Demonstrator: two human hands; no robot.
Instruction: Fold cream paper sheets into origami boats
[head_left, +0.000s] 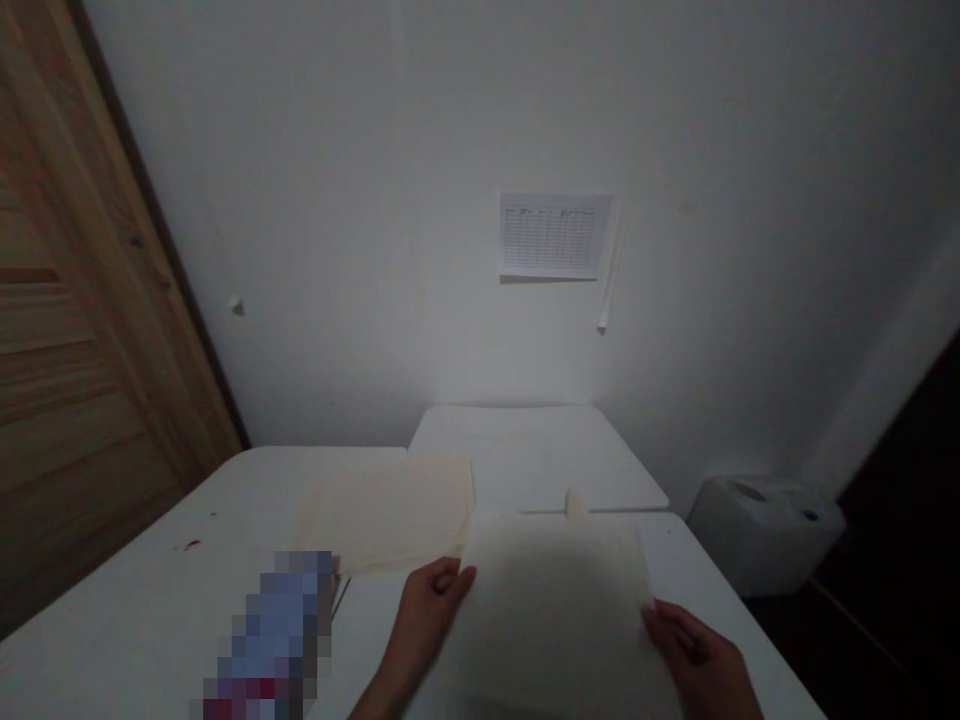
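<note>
My left hand (427, 625) and my right hand (694, 652) grip opposite side edges of a large pale cream sheet (555, 615), which looks like paper. The sheet's near part runs out of view at the bottom. Left of it, a stack of similar cream sheets (390, 515) lies flat on the white table (150, 600), close to my left hand. A small cream object (576, 505) shows just beyond the held sheet's far edge.
A pixelated patch (274, 640) covers something at the table's lower left, with a small red stain (191, 545) beyond it. A second white table (536, 455) stands against the wall. A wooden door (90, 300) is left, and a white plastic container (765, 532) sits right.
</note>
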